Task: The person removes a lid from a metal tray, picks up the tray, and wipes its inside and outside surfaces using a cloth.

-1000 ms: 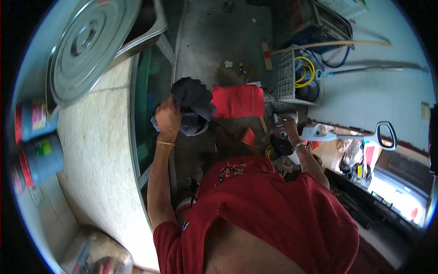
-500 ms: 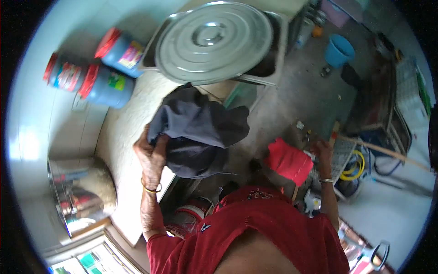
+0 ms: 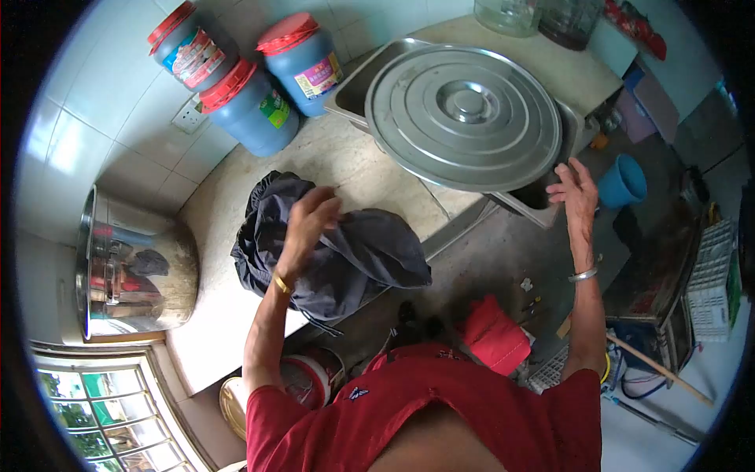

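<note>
A crumpled dark grey cloth garment (image 3: 354,271) with a gathered edge and a thin cord lies on the pale countertop (image 3: 377,177), partly over its front edge. My left hand (image 3: 308,224) is above its middle, fingers stretched; whether it touches the cloth I cannot tell. My right hand (image 3: 576,191) is raised by the right corner of the steel sink (image 3: 543,214), fingers apart and nothing in them. A large round metal lid (image 3: 425,118) with a centre knob covers most of that sink. Between the lid's edge and my right fingertips there seems to be a small gap.
Blue jars with red lids (image 3: 259,118) stand against the tiled wall. A big steel pot (image 3: 141,271) is at the left, glass jars (image 3: 507,16) at the back. On the floor are a blue bucket (image 3: 622,182), a red cloth item (image 3: 495,334) and a wooden stick (image 3: 661,368).
The dark garment has gone from my left hand's grip to lying on the countertop, and that hand has opened. My right hand has moved up to the sink corner. The view has shifted.
</note>
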Action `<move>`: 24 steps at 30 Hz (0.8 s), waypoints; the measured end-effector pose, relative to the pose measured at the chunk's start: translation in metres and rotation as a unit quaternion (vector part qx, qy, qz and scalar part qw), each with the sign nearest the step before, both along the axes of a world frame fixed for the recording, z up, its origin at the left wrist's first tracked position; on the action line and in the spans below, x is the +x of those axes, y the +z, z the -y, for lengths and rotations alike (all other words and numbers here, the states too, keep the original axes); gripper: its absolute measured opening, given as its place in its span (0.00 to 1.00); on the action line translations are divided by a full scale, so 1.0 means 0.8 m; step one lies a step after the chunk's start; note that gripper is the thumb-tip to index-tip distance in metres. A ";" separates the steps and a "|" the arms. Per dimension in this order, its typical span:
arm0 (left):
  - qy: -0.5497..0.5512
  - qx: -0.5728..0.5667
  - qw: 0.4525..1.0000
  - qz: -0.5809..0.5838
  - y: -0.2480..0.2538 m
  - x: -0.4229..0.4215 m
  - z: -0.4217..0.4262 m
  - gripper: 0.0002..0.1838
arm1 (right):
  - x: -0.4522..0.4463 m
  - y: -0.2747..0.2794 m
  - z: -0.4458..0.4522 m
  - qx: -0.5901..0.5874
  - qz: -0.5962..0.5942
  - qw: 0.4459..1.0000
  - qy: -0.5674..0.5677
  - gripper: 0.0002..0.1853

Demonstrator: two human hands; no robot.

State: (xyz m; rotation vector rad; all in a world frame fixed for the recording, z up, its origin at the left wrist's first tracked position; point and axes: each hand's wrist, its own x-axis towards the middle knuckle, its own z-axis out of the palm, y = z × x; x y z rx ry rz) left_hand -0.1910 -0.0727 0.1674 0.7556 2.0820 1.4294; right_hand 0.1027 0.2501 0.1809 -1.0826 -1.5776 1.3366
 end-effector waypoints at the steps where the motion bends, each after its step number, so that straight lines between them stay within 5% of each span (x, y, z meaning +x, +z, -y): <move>1: -0.022 0.046 0.989 0.141 0.002 0.007 -0.028 0.20 | -0.014 0.004 -0.005 0.007 0.002 1.000 0.001 0.23; 6: -0.087 0.139 0.934 0.318 -0.018 0.001 -0.138 0.17 | -0.053 -0.005 -0.035 -0.118 -0.033 0.992 0.018 0.28; 15: -0.050 0.116 0.960 0.251 0.027 -0.017 -0.177 0.16 | -0.081 0.023 -0.069 -0.258 -0.222 0.940 0.011 0.18; 17: -0.087 0.193 0.955 0.206 0.050 -0.025 -0.183 0.16 | -0.086 0.038 -0.085 -0.265 -0.227 0.937 -0.016 0.17; 19: 0.062 0.206 0.947 0.238 0.039 -0.045 -0.186 0.16 | -0.094 0.051 -0.107 -0.226 -0.325 0.917 -0.052 0.14; 23: 0.168 0.038 0.949 0.265 0.000 -0.061 -0.175 0.32 | -0.050 0.023 -0.222 -0.248 -0.325 0.912 -0.030 0.12; 24: 0.075 0.094 0.952 0.281 -0.005 -0.054 -0.165 0.38 | -0.042 0.015 -0.247 -0.249 -0.352 0.902 -0.017 0.12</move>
